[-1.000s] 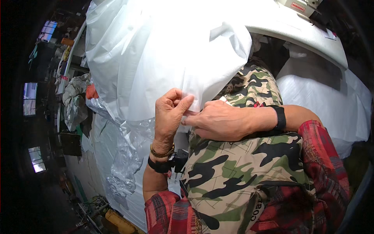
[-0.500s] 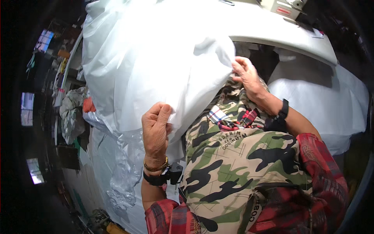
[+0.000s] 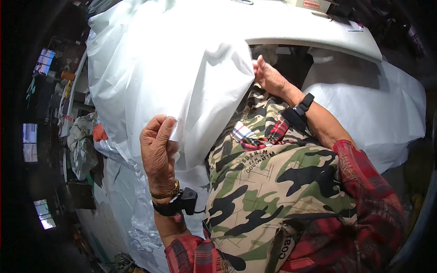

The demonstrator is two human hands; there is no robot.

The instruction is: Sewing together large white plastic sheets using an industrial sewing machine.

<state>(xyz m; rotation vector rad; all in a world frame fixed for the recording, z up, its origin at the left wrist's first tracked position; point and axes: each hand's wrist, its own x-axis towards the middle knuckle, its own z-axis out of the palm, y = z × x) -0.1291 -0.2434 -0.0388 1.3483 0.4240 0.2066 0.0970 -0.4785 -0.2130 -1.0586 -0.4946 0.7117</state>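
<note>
A large white sheet (image 3: 136,77), which looks like cloth, drapes over the work table and hangs toward my lap. My left hand (image 3: 158,145) is closed, pinching the sheet's near edge between thumb and fingers. At the sheet's right edge is my right hand (image 3: 271,81), its thumb raised apart from the fingers. Those fingertips touch the edge and are partly hidden and slightly blurred. Below both hands lies my camouflage apron (image 3: 273,182), with plaid cloth scraps (image 3: 257,136) on its upper part.
A white tabletop (image 3: 314,41) curves across the far side, with part of a machine (image 3: 314,4) on it. More white material (image 3: 364,109) hangs at the right. Clear plastic (image 3: 145,232) and a bundled bag (image 3: 82,141) lie at the left.
Both hands and the sheet's near edge have shifted left in the picture; the view has shifted somewhat too. My right thumb now stands up away from the fingers. The left pinch persists.
</note>
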